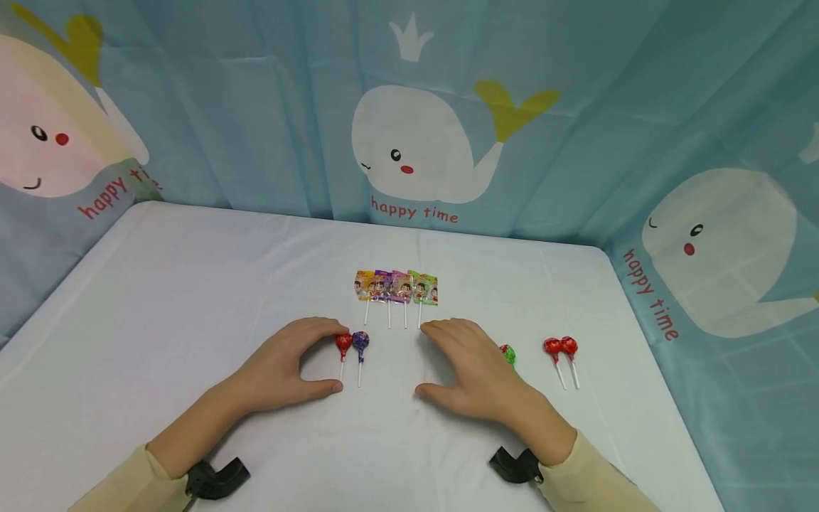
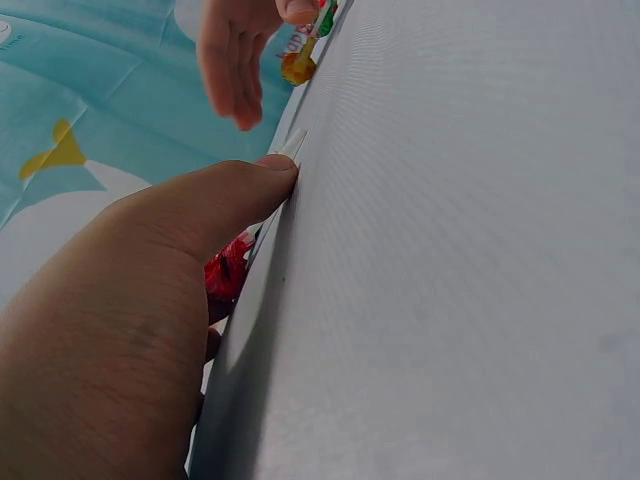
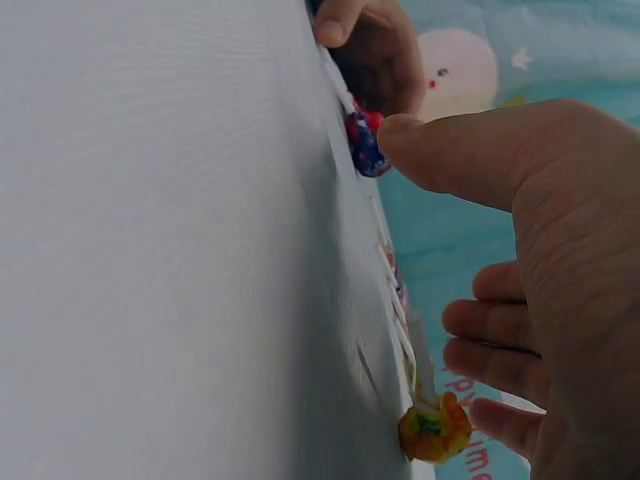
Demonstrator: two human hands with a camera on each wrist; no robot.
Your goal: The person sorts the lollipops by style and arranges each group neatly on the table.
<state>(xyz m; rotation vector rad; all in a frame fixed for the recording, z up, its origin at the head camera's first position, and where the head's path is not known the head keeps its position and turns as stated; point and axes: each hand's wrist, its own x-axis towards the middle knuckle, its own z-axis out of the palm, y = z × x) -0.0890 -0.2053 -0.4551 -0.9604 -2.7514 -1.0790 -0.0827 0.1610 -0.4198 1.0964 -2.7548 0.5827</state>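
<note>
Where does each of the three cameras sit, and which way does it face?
Head: above, looking forward and down at the table; both forearms, left hand, right hand.
Left wrist: low along the cloth; left thumb, right hand beyond.
Right wrist: low along the cloth; right palm, left hand beyond.
Shared: red lollipop and purple lollipop show in head and right wrist.

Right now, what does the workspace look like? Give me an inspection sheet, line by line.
Surface: white table, covered with cloth.
Job's things: red lollipop and purple lollipop side by side at the left fingertips.
Clutter: four flat lollipops in a row; green lollipop half hidden behind the right hand; red pair to the right.
Grippers: left hand touches the red lollipop; right hand rests flat, fingers relaxed.
Cables: nothing seen.
Surroundings: whale curtain.
</note>
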